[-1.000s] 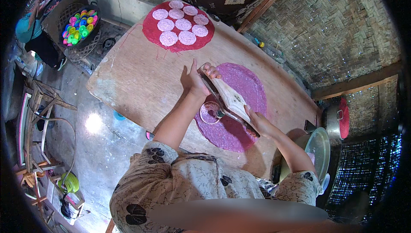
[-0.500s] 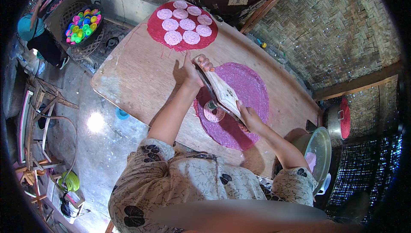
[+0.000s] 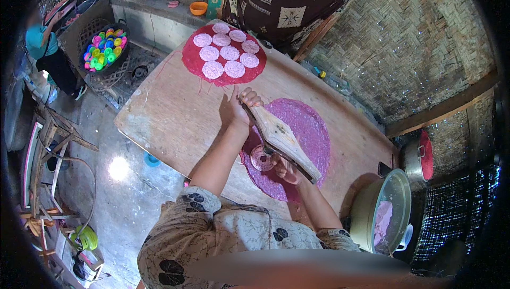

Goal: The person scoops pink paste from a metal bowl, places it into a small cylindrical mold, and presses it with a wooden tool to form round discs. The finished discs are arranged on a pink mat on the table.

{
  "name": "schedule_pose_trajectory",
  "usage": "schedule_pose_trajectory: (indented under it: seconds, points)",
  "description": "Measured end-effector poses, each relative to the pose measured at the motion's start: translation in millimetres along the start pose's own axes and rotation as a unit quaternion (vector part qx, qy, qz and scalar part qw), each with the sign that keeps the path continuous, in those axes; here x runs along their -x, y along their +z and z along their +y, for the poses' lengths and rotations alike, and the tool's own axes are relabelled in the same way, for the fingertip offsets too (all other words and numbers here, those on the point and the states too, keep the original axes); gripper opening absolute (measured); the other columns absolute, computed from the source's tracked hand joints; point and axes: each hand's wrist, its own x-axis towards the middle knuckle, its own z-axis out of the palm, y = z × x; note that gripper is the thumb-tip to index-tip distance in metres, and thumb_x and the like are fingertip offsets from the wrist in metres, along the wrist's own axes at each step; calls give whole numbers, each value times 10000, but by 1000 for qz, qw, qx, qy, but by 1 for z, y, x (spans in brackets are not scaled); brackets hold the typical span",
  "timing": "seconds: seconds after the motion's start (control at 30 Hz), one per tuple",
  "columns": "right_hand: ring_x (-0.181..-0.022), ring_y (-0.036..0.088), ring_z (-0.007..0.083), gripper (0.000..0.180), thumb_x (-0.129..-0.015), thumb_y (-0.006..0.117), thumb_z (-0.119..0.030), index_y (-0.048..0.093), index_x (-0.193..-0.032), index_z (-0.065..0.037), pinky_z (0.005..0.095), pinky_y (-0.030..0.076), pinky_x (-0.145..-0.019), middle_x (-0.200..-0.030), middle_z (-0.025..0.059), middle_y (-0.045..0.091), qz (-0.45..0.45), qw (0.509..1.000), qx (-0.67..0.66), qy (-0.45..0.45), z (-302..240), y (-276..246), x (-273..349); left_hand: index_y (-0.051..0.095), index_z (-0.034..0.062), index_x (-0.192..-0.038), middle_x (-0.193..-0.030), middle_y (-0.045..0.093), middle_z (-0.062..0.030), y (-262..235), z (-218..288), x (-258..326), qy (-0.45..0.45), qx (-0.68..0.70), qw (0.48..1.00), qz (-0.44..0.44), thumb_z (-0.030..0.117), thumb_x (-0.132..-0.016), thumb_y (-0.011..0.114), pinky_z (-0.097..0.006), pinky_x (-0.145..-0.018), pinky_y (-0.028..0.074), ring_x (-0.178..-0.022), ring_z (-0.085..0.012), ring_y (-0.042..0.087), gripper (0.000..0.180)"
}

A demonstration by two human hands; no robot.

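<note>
Hands both busy: left hand (image 3: 241, 109) gripping the wooden paddle (image 3: 280, 137) top, right hand (image 3: 287, 169) clutching its lower end over purple mat (image 3: 313, 130).

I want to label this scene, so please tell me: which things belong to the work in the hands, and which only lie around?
In use:
- left hand and right hand on the wooden paddle
- small pink disc on the purple mat
- red mat of pink discs

Lying about:
- basket of coloured balls
- orange bowl
- lidded pot
</note>
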Motion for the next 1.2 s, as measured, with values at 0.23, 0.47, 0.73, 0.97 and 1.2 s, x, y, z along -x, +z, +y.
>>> schedule_pose_trajectory:
  seconds: [0.23,0.47,0.73,0.97,1.2]
  points:
    - [-582,529,103,577,-1031,387,-516,531,-1359,-64,244,365,-404,-733,12,566,54,966,252,19,7,10,12,414,203,-612,-499,332,70,12,13,-9,54,13,998,-27,541,-988,448,-281,-551,359,-452,-96,350,506]
    - [-662,553,162,787,-977,327,-690,564,-1232,16,288,457,-610,-863,68,593,110,929,351,-49,-21,24,56,501,178,-636,-501,437,56,114,6,-13,-107,-113,955,-252,585,-1007,365,-272,-556,427,-471,-112,456,567]
    - [-557,555,184,977,-874,290,-830,545,-1263,29,290,424,-473,-801,106,629,83,929,335,-131,-8,6,115,516,1,-1325,-1217,560,-114,262,-19,104,313,-679,616,-249,634,-1019,244,-339,-1040,398,-1118,-167,545,754]
    - [-328,327,172,893,-868,307,-839,558,-1158,-33,305,289,-320,-544,74,425,-69,952,171,-243,3,-29,131,607,144,-1139,-759,594,-51,346,-27,270,319,-515,523,-600,743,-924,311,-352,-529,391,-519,-178,457,701]
    - [-335,329,159,874,-902,289,-806,565,-1174,-22,291,305,-310,-568,69,453,-177,947,130,-236,-16,3,106,574,292,-1306,-738,649,-57,362,-29,336,315,-602,448,-581,537,-1038,314,-347,-502,414,-521,-162,540,447]
